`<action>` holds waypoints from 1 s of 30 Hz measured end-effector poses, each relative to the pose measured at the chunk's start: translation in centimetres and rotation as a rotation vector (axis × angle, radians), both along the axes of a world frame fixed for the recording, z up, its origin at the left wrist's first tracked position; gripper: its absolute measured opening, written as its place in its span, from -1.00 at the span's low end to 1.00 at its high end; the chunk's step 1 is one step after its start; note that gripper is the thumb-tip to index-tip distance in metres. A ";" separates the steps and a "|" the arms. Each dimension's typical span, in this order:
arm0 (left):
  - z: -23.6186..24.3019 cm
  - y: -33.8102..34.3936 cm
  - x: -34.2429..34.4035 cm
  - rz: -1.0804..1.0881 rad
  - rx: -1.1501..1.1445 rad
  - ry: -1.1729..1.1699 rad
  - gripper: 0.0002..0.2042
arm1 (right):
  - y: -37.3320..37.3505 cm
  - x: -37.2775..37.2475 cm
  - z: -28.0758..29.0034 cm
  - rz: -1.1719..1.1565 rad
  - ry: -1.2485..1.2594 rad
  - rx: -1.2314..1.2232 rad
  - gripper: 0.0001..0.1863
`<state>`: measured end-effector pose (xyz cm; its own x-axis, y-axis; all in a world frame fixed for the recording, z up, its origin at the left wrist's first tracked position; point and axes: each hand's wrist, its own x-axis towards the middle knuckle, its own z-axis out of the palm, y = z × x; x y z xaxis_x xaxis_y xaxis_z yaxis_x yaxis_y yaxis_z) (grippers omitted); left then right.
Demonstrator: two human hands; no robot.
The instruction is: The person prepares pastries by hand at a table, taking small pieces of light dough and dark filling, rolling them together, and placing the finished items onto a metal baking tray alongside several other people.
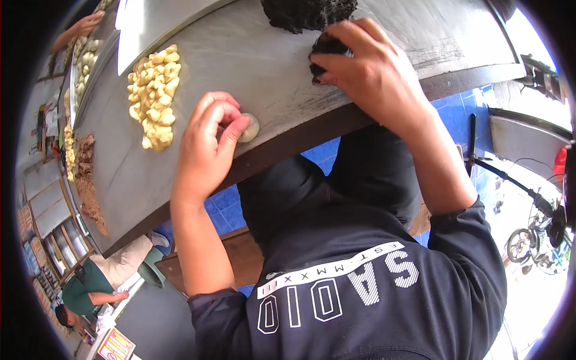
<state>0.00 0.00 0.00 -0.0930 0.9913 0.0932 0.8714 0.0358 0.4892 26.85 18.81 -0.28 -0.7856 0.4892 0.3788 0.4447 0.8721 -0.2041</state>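
My left hand (pixel 210 138) has its fingers curled with the thumb against a round pale ball of dough (pixel 249 129) near the front edge of the grey table (pixel 276 72). My right hand (pixel 375 75) grips a dark black lump (pixel 321 69), its fingers curved over the top. Just beyond it lies a larger black mass (pixel 300 12) at the far side of the table. Many small yellow pieces (pixel 156 90) are piled to the left of my left hand.
A metal tray (pixel 138 24) sits at the upper left, with pale pieces beside it. A brown mass (pixel 90 186) lies at the table's left end. Another person's hand (pixel 81 27) is at upper left; another person (pixel 90 282) is at lower left. A bicycle (pixel 528 246) stands at right.
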 end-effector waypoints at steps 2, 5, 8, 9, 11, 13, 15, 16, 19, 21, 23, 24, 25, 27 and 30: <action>1.6 1.4 -0.3 0.094 -0.095 -0.322 -0.85 | -0.2 0.3 -0.1 0.137 0.094 -0.028 -0.70; 3.0 4.3 1.4 0.036 -0.140 0.220 -0.89 | 0.9 -0.1 0.3 0.047 0.107 0.116 -0.71; 1.1 4.8 2.7 -0.037 0.048 0.470 -0.80 | 1.6 -1.5 1.1 0.092 0.092 -0.023 -0.81; 0.9 5.1 3.1 -0.011 0.057 0.445 -0.78 | 1.7 -1.6 1.4 0.109 0.064 -0.142 -0.89; 1.4 4.6 2.6 0.056 -0.070 0.370 -0.84 | 1.2 -1.1 0.5 0.106 0.029 -0.051 -0.82; 1.0 2.2 1.2 0.076 0.228 0.105 -0.86 | 1.2 -0.9 0.7 0.124 0.017 0.047 -0.72; 0.1 -0.5 0.1 -0.021 0.271 0.186 -0.78 | 0.5 0.6 1.9 0.239 0.023 -0.224 -0.70; -0.3 -1.5 0.2 -0.061 0.241 -0.013 -0.75 | -0.5 0.7 1.8 0.242 0.117 -0.189 -0.69; -1.8 -3.5 0.4 -0.029 0.173 -0.614 -0.56 | -0.9 -0.2 1.1 0.273 0.081 -0.149 -0.71; -2.4 -3.2 1.2 0.108 0.348 -0.517 -0.39 | -0.6 -1.0 1.3 0.236 -0.007 -0.124 -0.72; -1.6 -2.6 1.8 0.084 0.349 -0.455 -0.32 | 0.1 -2.8 0.6 0.059 0.101 0.009 -0.72; -1.6 -2.6 1.8 0.118 0.306 -0.297 -0.32 | 0.2 -4.2 -0.1 0.060 0.111 0.075 -0.72; -1.5 -2.7 1.9 0.152 0.262 -0.141 -0.32 | 0.1 -3.8 0.0 0.064 0.110 0.083 -0.72; -1.8 -2.7 2.7 0.179 0.228 -0.223 -0.29 | -0.5 -3.1 1.1 0.065 -0.137 -0.069 -0.78; -0.9 -1.8 3.2 0.140 0.267 -0.175 -0.27 | 0.2 -1.5 1.5 0.144 -0.013 -0.057 -0.81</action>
